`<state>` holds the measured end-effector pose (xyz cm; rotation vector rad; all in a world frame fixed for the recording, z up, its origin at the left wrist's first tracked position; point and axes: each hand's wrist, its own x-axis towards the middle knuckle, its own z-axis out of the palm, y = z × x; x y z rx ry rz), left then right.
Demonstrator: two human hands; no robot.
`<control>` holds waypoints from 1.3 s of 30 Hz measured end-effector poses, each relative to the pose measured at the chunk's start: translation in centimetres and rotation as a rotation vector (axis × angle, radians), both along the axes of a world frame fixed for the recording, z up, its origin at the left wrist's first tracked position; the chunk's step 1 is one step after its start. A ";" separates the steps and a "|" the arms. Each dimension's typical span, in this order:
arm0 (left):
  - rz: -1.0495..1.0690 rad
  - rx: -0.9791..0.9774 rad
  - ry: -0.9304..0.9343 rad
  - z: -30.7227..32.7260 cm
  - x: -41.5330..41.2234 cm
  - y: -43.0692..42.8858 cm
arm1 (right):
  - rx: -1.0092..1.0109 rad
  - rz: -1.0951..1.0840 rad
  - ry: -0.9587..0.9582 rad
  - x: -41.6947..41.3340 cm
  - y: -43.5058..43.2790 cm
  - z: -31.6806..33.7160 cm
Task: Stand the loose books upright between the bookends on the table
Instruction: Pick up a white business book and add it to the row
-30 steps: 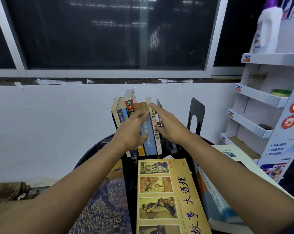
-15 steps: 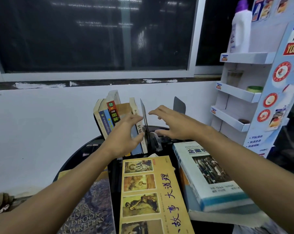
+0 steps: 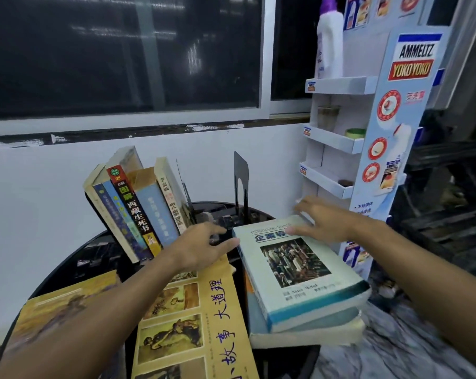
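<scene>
Several books (image 3: 138, 209) lean to the left on the round black table (image 3: 67, 266), with a black bookend (image 3: 241, 184) standing apart to their right. A thick white-and-teal book (image 3: 299, 272) lies flat on top of a stack at the right. My right hand (image 3: 324, 222) rests spread on its far end. My left hand (image 3: 201, 244) is open with its fingertips at the book's near-left corner. A large yellow book (image 3: 198, 324) with pictures lies flat under my left wrist. Another flat yellow-brown book (image 3: 59, 305) lies at the left.
A white cardboard display rack (image 3: 368, 132) with shelves stands at the right, holding a white bottle (image 3: 329, 39) and small jars. The white wall and a dark window are behind the table. A marbled floor shows at the lower right.
Both hands have left the leaning books and moved right and down to the thick white-and-teal book. The view has swung to the right.
</scene>
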<state>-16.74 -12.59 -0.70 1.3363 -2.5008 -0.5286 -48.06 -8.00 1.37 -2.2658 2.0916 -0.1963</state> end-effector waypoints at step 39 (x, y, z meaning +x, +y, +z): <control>0.017 0.291 0.692 0.2 -3.8 1.8 | -0.060 0.013 -0.918 -3.6 2.2 -0.2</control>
